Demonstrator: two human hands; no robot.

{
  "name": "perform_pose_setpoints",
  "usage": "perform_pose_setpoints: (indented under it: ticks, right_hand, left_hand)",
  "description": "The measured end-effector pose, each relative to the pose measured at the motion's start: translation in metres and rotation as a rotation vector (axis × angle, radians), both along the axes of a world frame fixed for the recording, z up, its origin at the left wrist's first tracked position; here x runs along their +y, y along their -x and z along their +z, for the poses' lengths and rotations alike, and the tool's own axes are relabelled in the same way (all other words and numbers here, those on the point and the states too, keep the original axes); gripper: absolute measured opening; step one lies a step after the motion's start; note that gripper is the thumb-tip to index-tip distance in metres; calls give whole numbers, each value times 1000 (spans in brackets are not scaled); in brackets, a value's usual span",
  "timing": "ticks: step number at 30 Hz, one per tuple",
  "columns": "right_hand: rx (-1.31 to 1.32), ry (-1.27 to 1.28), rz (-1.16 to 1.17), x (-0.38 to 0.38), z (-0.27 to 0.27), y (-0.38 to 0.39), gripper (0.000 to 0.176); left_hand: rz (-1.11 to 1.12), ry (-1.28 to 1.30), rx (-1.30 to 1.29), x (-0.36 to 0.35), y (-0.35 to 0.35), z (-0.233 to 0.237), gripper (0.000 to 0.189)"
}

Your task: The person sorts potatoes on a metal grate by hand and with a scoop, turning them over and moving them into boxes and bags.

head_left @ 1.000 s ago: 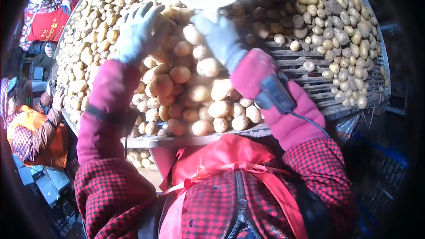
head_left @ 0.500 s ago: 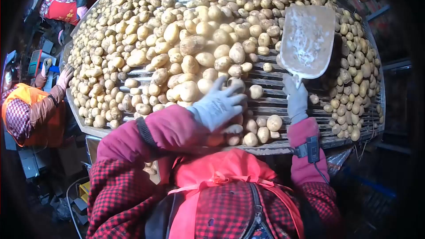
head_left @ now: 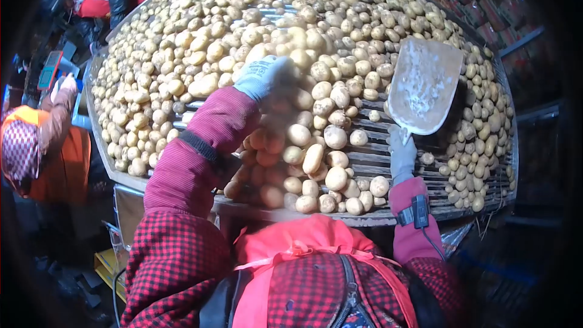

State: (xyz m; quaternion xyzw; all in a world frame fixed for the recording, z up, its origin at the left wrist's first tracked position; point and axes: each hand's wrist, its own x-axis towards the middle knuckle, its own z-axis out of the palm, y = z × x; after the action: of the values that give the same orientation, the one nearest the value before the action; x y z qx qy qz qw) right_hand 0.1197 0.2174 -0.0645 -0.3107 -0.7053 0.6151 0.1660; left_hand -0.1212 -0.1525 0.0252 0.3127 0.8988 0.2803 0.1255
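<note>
Potatoes (head_left: 336,137): pale yellow-tan, some w/ brown dirt patches, round to oval, mixed sizes, lying loose; piled thick far & left, a smaller bunch near ctr, another bank at right. Scoop (head_left: 425,85): greyish-white, scuffed, w/ wide blade pointing far, handle end near; right of ctr, btwn main pile & right bank.

Half a second ago the left hand (head_left: 265,78) is spread over the near middle; now it is farther out, among blurred potatoes (head_left: 313,158), and more of these show where it was. Against a second ago, the right hand (head_left: 401,153) and its scoop (head_left: 427,85) are farther right. At left, a co-worker's hand (head_left: 68,83) is off the table edge (head_left: 129,180).
</note>
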Motion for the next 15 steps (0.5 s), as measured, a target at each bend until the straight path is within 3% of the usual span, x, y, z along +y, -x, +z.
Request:
perform_pose_setpoints:
  ticks: [2,4,5,6,7,8,9,10,11,14,15]
  right_hand:
    - [-98,-53,9,-14,29,1,36]
    - [-77,-94,30,-14,27,5,37]
    - [-42,-100,48,-17,26,9,38]
    - [160,253,50,-5,8,22,38]
    - [188,76,191,8,2,38,43]
    - [237,170,190,-1,7,54,47]
    - [283,265,187,-11,12,70,51]
    - [190,239,218,-7,11,84,50]
    - [21,278,274,-27,36,99,55]
    - [-49,-129,349,-31,13,125,48]
    - [-56,-131,367,-35,15,125,45]
  left_hand:
    - [148,-87,140,-13,-27,9,58]
    - [302,-221,-35,-39,-60,28,72]
    - [307,-485,-142,-56,-75,18,73]
    - [320,-753,-228,-74,-93,6,75]
    - [357,-888,-232,-93,-114,0,76]
    - [441,-806,-179,-113,-140,15,75]
    - [539,-912,-151,-132,-163,5,74]
    - [641,-1022,-115,-151,-189,-7,73]
    - [793,-975,-83,-171,-220,-11,69]
    - [1268,-1196,-71,-215,-319,-22,64]
    - [1388,-863,149,-238,-355,-36,63]
